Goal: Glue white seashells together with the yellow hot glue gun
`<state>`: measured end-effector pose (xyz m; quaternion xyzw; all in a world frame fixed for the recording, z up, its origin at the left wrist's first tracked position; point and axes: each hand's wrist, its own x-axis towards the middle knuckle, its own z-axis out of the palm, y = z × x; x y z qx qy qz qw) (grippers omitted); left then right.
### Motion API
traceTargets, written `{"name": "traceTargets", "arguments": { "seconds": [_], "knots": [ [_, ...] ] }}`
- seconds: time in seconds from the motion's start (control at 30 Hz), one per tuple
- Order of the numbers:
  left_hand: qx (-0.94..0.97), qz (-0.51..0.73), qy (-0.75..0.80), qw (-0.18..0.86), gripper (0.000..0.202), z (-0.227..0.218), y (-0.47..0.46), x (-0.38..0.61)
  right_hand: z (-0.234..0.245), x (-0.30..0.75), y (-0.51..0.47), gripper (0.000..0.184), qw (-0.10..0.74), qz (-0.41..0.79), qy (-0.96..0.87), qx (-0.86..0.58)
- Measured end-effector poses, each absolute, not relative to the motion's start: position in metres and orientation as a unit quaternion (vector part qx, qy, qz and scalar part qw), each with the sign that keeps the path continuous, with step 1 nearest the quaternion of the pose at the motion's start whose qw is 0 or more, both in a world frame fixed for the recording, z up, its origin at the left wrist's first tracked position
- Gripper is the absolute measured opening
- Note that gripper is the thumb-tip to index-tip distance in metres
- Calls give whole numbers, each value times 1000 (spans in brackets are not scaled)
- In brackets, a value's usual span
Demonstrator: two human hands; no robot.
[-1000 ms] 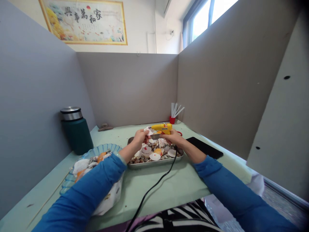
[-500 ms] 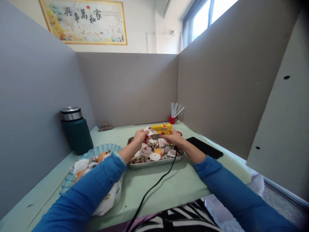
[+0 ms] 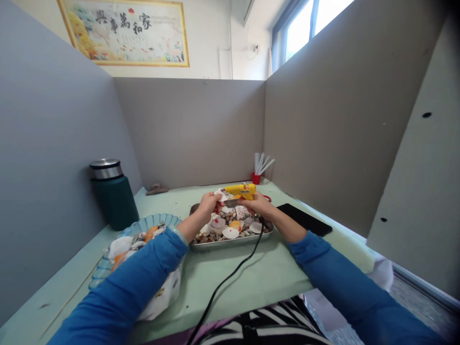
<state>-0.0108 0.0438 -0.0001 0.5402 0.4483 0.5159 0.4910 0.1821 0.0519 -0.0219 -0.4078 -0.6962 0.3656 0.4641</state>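
My right hand (image 3: 258, 203) is closed around the grip of a yellow hot glue gun (image 3: 241, 190), whose nozzle points left. A white seashell (image 3: 222, 194) is pinched in the fingers of my left hand (image 3: 209, 206), right at the nozzle; whether the two touch I cannot tell. Both hands are above a metal tray (image 3: 226, 246) filled with small shells and pebbles. Larger shells lie on top, among them a white scallop shell (image 3: 230, 233) and an orange one (image 3: 235, 225). From the gun a black cord (image 3: 230, 276) runs down over the tray's edge toward me.
At left stands a blue scalloped dish (image 3: 143, 223) of shells, partly behind my left sleeve, with a green bottle (image 3: 114, 201) beyond it. A red cup (image 3: 256, 178) of white glue sticks is at the back. Right of the tray lies a black flat object (image 3: 305, 219). Grey partitions enclose the table.
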Motion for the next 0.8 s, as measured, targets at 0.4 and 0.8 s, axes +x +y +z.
{"name": "traceTargets", "arguments": {
  "seconds": [0.4, 0.8],
  "knots": [
    [550, 511, 445, 487, 11, 0, 44, -11, -22, 183, 52, 24, 462, 364, -699, -406],
    [551, 507, 449, 488, 10, 0, 43, -11, -23, 182, 52, 23, 460, 364, -698, -410]
  ]
}}
